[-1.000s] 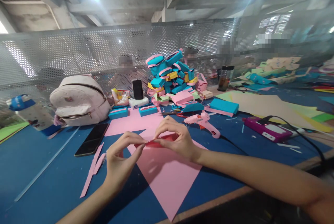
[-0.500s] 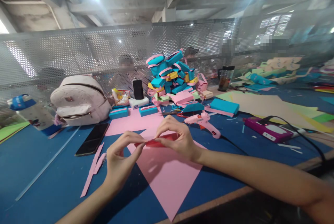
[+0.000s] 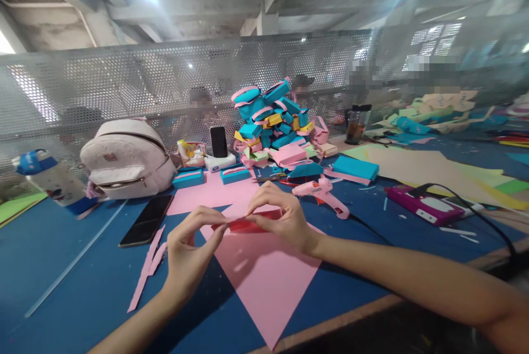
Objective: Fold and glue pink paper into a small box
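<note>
A small folded piece of red paper (image 3: 250, 225) is pinched between both hands, raised over a large pink paper sheet (image 3: 270, 282). My left hand (image 3: 190, 252) grips its left end between thumb and fingers. My right hand (image 3: 283, 217) pinches its upper edge near the middle, fingers curled over it. The fingers hide part of the paper. Beyond my right hand lies a pink glue gun (image 3: 324, 194) with its nozzle pointing left. Torn pink paper strips (image 3: 146, 271) lie to the left of my left hand.
A black phone (image 3: 147, 221) lies left, before a white backpack (image 3: 128, 164). Stacked blue, pink and yellow paper boxes (image 3: 276, 123) stand at the back. A purple power strip (image 3: 424, 205) with cables sits right. A perforated metal screen (image 3: 157, 79) runs behind, people beyond it.
My left hand has shifted very slightly left, and the red paper is tilted a little, showing more of its face. Both hands keep their pinch.
</note>
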